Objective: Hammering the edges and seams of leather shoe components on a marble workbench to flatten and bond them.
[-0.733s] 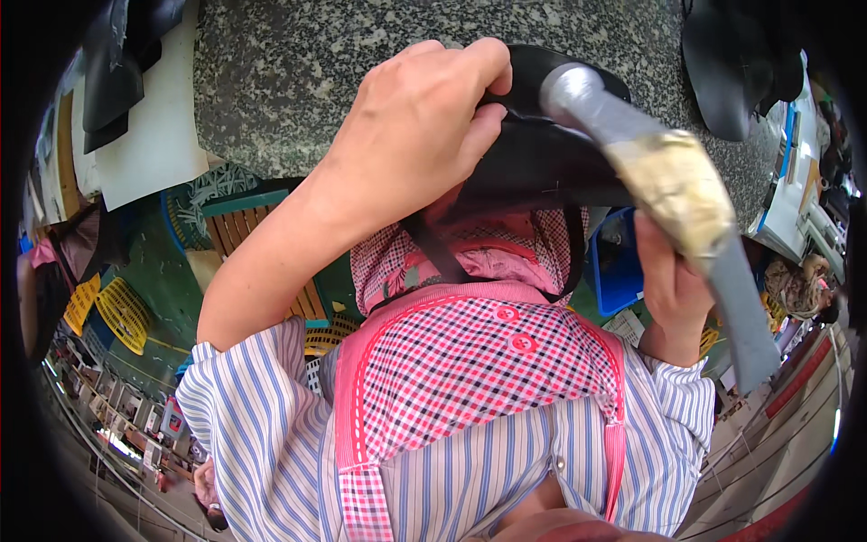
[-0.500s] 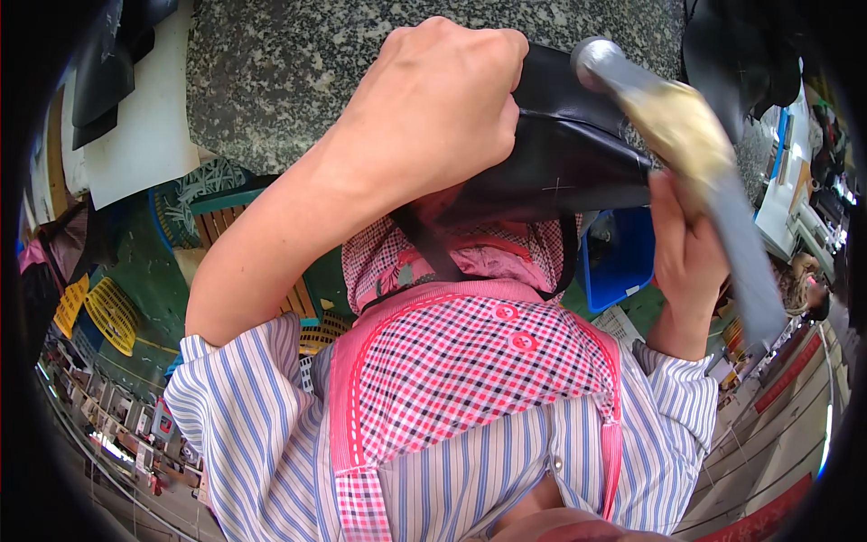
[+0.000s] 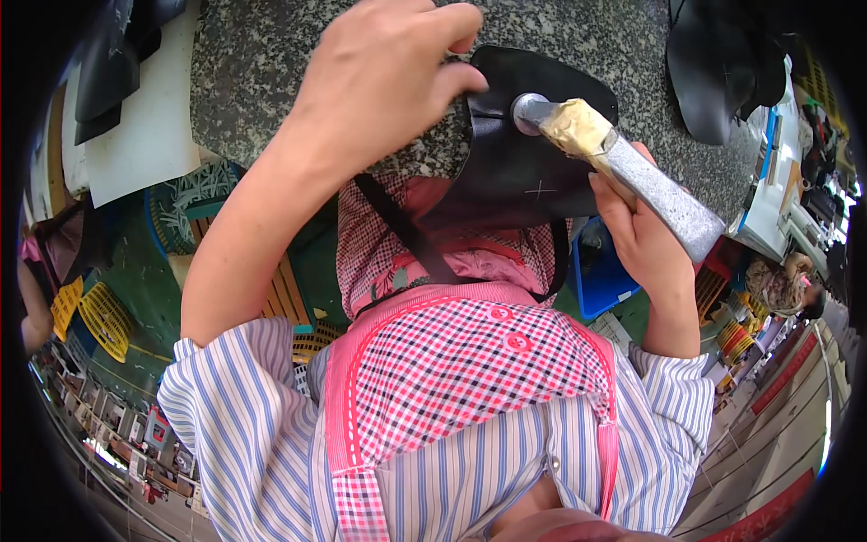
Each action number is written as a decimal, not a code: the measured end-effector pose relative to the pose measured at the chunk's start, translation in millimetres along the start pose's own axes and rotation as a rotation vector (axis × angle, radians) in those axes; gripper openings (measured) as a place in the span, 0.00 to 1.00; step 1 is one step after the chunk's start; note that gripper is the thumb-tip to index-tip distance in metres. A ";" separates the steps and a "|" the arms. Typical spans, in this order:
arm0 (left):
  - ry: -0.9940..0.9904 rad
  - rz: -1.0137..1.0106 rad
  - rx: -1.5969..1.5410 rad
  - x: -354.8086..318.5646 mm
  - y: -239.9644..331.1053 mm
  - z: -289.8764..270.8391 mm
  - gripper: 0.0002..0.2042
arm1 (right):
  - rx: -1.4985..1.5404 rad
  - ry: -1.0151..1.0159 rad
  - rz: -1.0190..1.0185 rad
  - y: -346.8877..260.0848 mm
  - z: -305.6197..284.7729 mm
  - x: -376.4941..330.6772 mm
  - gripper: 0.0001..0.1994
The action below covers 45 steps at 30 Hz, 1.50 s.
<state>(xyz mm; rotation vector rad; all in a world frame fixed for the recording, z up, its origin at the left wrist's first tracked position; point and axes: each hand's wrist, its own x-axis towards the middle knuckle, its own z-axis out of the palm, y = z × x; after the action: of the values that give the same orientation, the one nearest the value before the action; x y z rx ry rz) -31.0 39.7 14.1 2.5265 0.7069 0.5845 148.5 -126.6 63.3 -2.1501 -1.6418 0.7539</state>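
Observation:
A black leather piece (image 3: 506, 185) with a small pale cross mark lies partly on the speckled stone slab (image 3: 262, 81), its near part hanging over the front edge above my lap. My left hand (image 3: 379, 68) is at the leather's left edge, thumb and index finger apart with nothing visible between them; the other fingers are mostly hidden. My right hand (image 3: 646, 239) is closed around a hammer (image 3: 655, 185), whose handle is out of sight beneath the head. Yellowish tape wraps part of the metal head. The hammer's round face rests against or just over the leather beside a short seam or fold.
More black leather pieces (image 3: 718, 77) lie on the slab's right side. Dark pieces (image 3: 107, 86) rest on a white sheet (image 3: 135, 149) at the left. Below stand a blue bin (image 3: 601, 271), a yellow basket (image 3: 106, 322) and a blue basket of pale strips (image 3: 194, 194).
The hammer has come down and left onto or close over the leather. My left hand has loosened its closed fingers and shifted left. The leather now lies flatter.

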 end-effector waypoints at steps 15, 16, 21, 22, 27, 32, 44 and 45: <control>0.111 0.176 0.064 -35.6 10.0 16.6 0.09 | -0.132 -0.102 -0.094 -3.9 -10.5 7.3 0.07; 0.100 0.159 0.055 -35.6 9.7 16.6 0.09 | -0.202 -0.045 -0.136 -7.2 -16.1 13.9 0.06; 0.096 0.134 0.014 -36.5 10.3 15.4 0.09 | -0.173 0.042 -0.313 -5.8 -10.3 12.0 0.06; 0.087 0.119 0.004 -36.1 10.0 15.1 0.10 | -0.204 -0.166 -0.157 -10.4 -12.4 16.8 0.06; 0.092 0.111 -0.020 -35.7 9.0 13.5 0.10 | -0.070 0.089 -0.103 -9.6 -17.1 9.7 0.07; 0.090 0.103 -0.013 -36.0 5.8 14.4 0.12 | -0.053 0.095 -0.187 -9.7 -16.8 24.2 0.08; 0.150 0.039 -0.015 -34.1 3.6 18.1 0.25 | -0.144 -0.035 -0.242 -8.0 -13.2 33.7 0.12; 0.149 0.037 -0.012 -34.3 4.1 18.1 0.25 | -0.116 0.006 -0.237 -5.7 -15.4 34.1 0.12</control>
<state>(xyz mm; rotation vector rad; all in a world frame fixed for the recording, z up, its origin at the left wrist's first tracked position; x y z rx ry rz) -47.1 11.7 -7.7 2.5088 0.7072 0.7937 159.7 -91.5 71.7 -1.9803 -1.9369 0.5947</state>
